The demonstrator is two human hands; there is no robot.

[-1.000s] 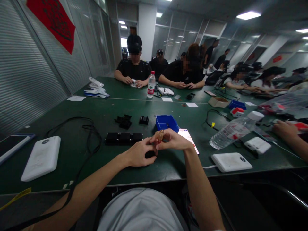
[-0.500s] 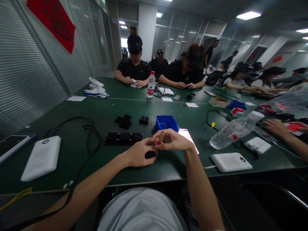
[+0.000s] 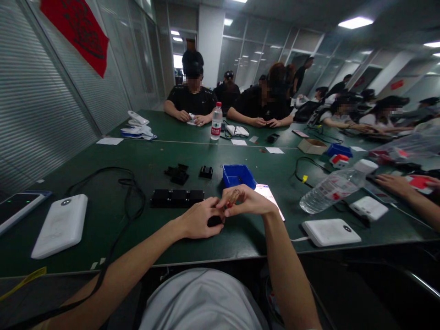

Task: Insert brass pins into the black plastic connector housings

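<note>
My left hand is closed around a small black block just above the green table, and its fingers hide most of it. My right hand pinches a small screwdriver with a clear amber handle and some red near its lower end. The shaft and tip are hidden by fingers, which meet over the block. Left of the hands lies a row of black blocks. Beyond them are loose black pieces and a single black block. A blue tray holds small dark bits behind my right hand.
A lit phone lies beside my right wrist. White power banks flank my arms, a black cable loops at left, and a water bottle leans at right. Co-workers sit opposite, and a person's hand is at far right.
The screwdriver handle has shifted slightly right and turned a little in my right fingers. My left hand stays around the block almost unmoved.
</note>
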